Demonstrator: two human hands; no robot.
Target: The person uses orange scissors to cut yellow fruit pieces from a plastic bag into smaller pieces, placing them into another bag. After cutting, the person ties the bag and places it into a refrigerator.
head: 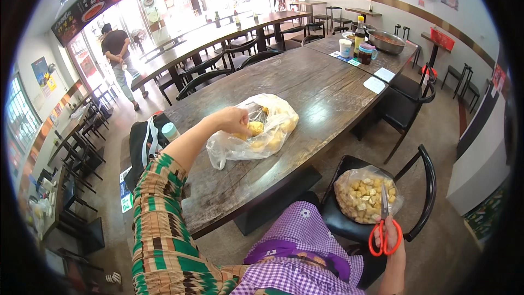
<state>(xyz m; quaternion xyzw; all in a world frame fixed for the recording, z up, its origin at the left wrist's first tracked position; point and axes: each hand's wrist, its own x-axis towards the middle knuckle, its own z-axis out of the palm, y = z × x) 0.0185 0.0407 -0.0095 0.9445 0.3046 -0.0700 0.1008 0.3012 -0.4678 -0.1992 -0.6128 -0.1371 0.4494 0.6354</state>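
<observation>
My left hand [236,120] reaches into the mouth of a clear plastic bag [221,149] on the dark wooden table [303,86]. Its fingers close on a yellow fried tofu puff [256,127]; more puffs show through the plastic. In my right hand [392,237] is a pair of scissors [384,229] with red-orange handles, blades pointing up and nearly together. Those blades overlap, in view, the edge of a second clear bag [342,190], filled with small cut tofu pieces [364,196]. This bag sits on the black seat of a chair [333,209].
A black bag [139,143] and a blue-lidded container [168,131] are at the table's left end. Farther back stand a sauce bottle [360,32], a lidded jar [365,54], a white cup [345,48] and a steel basin [386,41]. A person [116,57] is near the doorway.
</observation>
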